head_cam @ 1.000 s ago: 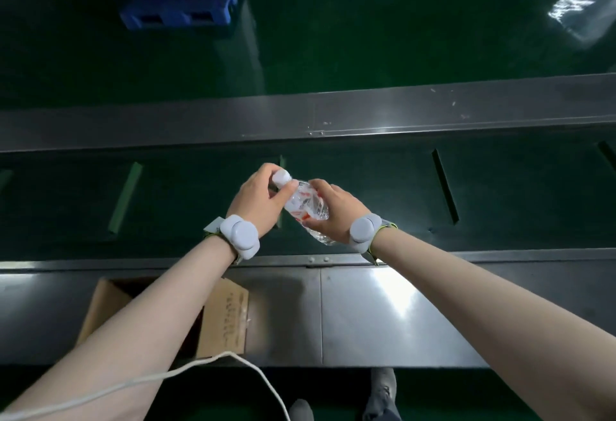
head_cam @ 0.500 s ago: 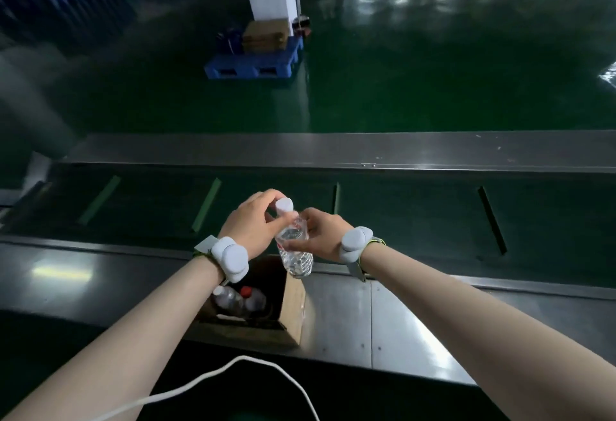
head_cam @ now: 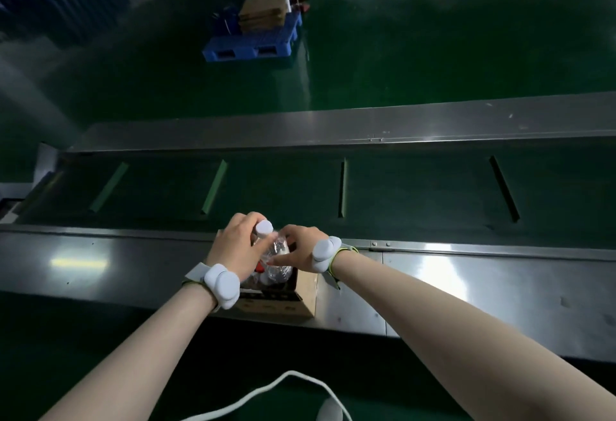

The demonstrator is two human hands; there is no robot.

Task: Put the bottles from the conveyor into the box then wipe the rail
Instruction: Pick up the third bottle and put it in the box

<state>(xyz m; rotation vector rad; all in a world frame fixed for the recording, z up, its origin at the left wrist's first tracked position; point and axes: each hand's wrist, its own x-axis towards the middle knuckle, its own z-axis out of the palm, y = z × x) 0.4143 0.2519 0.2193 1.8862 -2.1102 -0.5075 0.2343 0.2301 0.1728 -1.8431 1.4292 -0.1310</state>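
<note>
Both hands hold one clear plastic bottle (head_cam: 275, 249) over the open top of a cardboard box (head_cam: 305, 294). The left hand (head_cam: 235, 252) curls around the bottle's upper part near its white cap (head_cam: 265, 227), fingers wrapped on the neck. The right hand (head_cam: 298, 247) grips the crinkled body from the other side, fingertips pressed into the plastic. The bottle is tilted, cap up and away from the person, its base low at the box opening.

Inside the box, under the held bottle, more bottles show; one red cap (head_cam: 259, 266) is visible between the hands. How many lie in there cannot be told.

The box stands against the near steel rail (head_cam: 466, 274) of the conveyor. The green belt (head_cam: 400, 194) beyond it carries raised cleats and no bottles within view. A far steel rail (head_cam: 333, 130) runs along the other side.

Each wrist wears a white sensor pod on a strap: left wrist pod (head_cam: 221, 280), right wrist pod (head_cam: 325, 254). A white cable (head_cam: 266, 394) loops across the bottom of the view. On the green floor beyond the conveyor sits a blue pallet (head_cam: 253, 43) with cardboard stacked on it.
</note>
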